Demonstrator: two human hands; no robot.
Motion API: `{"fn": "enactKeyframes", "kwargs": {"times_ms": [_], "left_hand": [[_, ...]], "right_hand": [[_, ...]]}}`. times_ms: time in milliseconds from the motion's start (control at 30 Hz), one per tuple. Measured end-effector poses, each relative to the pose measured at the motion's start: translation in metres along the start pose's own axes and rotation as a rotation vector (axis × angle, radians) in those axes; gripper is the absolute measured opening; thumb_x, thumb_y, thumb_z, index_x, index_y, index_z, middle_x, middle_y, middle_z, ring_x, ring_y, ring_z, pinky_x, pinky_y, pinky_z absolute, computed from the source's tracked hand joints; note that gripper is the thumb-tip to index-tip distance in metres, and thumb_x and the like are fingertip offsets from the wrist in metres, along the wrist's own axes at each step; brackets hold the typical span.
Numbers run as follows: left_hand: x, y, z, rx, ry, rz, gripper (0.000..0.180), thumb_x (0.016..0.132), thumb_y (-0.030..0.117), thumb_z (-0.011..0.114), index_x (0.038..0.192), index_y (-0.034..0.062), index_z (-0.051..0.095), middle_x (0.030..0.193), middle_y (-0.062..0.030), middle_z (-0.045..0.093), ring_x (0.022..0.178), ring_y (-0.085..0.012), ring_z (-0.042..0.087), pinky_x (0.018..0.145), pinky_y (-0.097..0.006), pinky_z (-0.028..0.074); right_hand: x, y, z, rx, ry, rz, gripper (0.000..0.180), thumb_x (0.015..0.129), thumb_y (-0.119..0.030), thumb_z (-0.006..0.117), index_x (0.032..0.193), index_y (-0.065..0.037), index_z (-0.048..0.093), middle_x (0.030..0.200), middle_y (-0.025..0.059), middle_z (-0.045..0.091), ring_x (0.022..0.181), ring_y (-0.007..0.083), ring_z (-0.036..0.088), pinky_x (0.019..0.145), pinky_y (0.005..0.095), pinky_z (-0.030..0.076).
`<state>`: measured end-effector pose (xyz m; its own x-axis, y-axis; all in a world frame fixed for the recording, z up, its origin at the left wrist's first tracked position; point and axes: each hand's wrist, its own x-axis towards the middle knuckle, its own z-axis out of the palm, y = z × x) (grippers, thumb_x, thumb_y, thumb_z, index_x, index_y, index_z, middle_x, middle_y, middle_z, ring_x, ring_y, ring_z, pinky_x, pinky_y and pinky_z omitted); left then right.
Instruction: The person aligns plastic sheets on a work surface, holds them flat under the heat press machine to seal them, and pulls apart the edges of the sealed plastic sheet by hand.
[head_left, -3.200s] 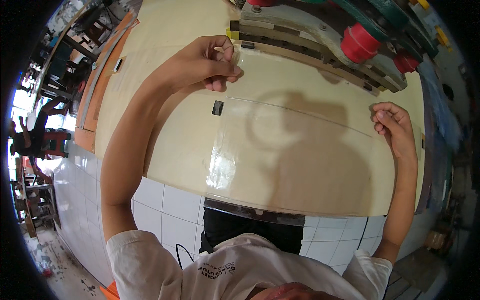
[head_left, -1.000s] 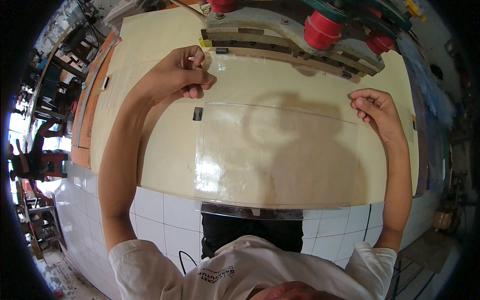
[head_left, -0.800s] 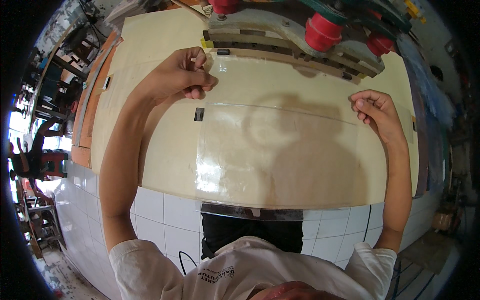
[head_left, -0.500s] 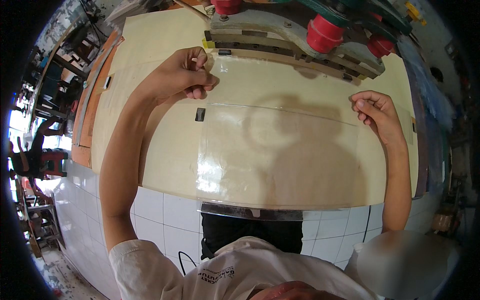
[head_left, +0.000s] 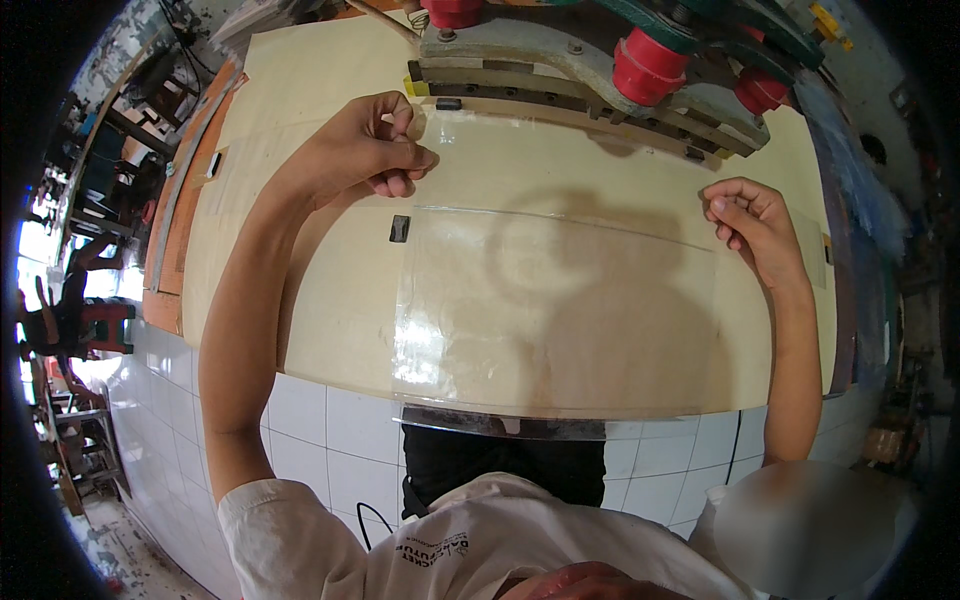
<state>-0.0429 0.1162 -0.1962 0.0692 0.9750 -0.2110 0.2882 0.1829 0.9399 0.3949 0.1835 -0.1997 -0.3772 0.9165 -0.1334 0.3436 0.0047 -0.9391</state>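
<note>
Clear plastic sheet flat, lower centre of frame; left hand upper left, right hand upper right, both curled narrow, cannot tell whether pinching anything; step: likely positioning near machine's metal bar; next move calls for even two-handed guiding

White square tiles pave the floor at eight o'clock. At nine, bright light glares near a red stool. A dim grey wall stands at two.
</note>
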Motion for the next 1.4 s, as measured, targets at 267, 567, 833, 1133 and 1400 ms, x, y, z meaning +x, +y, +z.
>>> {"fn": "enactKeyframes", "kwargs": {"times_ms": [267, 567, 833, 1133, 1400], "left_hand": [[-0.004, 0.006, 0.002, -0.047, -0.015, -0.007, 0.035, 0.083, 0.0, 0.073, 0.083, 0.0104, 0.04, 0.069, -0.0086, 0.062, 0.052, -0.0079, 0.056, 0.044, -0.022, 0.041], [-0.001, 0.003, 0.002, -0.061, -0.007, -0.008, 0.033, 0.083, -0.003, 0.071, 0.085, 0.0095, 0.041, 0.07, -0.0083, 0.062, 0.054, -0.0077, 0.057, 0.044, -0.021, 0.04], [0.003, -0.003, -0.001, -0.075, -0.009, -0.033, 0.033, 0.085, -0.004, 0.072, 0.088, 0.0111, 0.043, 0.071, -0.0029, 0.058, 0.057, -0.0087, 0.056, 0.044, -0.022, 0.037], [0.0, 0.0, 0.0, -0.101, -0.029, -0.033, 0.033, 0.085, -0.005, 0.07, 0.088, 0.0116, 0.042, 0.069, -0.0019, 0.056, 0.059, -0.0096, 0.056, 0.044, -0.021, 0.037], [-0.001, 0.0, -0.001, -0.068, -0.041, -0.005, 0.03, 0.086, -0.002, 0.068, 0.087, 0.012, 0.042, 0.068, -0.002, 0.057, 0.058, -0.0099, 0.057, 0.044, -0.022, 0.038]], "right_hand": [[0.001, -0.001, 0.001, -0.007, 0.012, 0.019, 0.016, 0.092, -0.019, 0.072, 0.1, -0.005, 0.071, 0.079, -0.0031, 0.065, 0.062, 0.0008, 0.052, 0.051, 0.0156, 0.038], [0.0, -0.001, 0.002, -0.024, 0.022, 0.001, 0.017, 0.092, -0.019, 0.072, 0.1, -0.004, 0.072, 0.079, -0.003, 0.066, 0.062, 0.001, 0.054, 0.051, 0.0152, 0.039], [0.0, 0.0, 0.001, -0.099, 0.034, 0.006, 0.019, 0.092, -0.021, 0.073, 0.103, -0.006, 0.074, 0.078, -0.004, 0.065, 0.063, 0.0014, 0.054, 0.051, 0.0163, 0.04], [0.0, 0.0, 0.003, -0.058, 0.026, 0.003, 0.015, 0.093, -0.015, 0.071, 0.102, -0.003, 0.071, 0.079, -0.0025, 0.064, 0.061, 0.0001, 0.051, 0.049, 0.0146, 0.036], [0.001, 0.001, 0.003, -0.052, 0.032, -0.003, 0.014, 0.093, -0.014, 0.071, 0.102, -0.003, 0.072, 0.079, -0.0023, 0.065, 0.06, -0.0001, 0.051, 0.048, 0.0142, 0.036]]}}
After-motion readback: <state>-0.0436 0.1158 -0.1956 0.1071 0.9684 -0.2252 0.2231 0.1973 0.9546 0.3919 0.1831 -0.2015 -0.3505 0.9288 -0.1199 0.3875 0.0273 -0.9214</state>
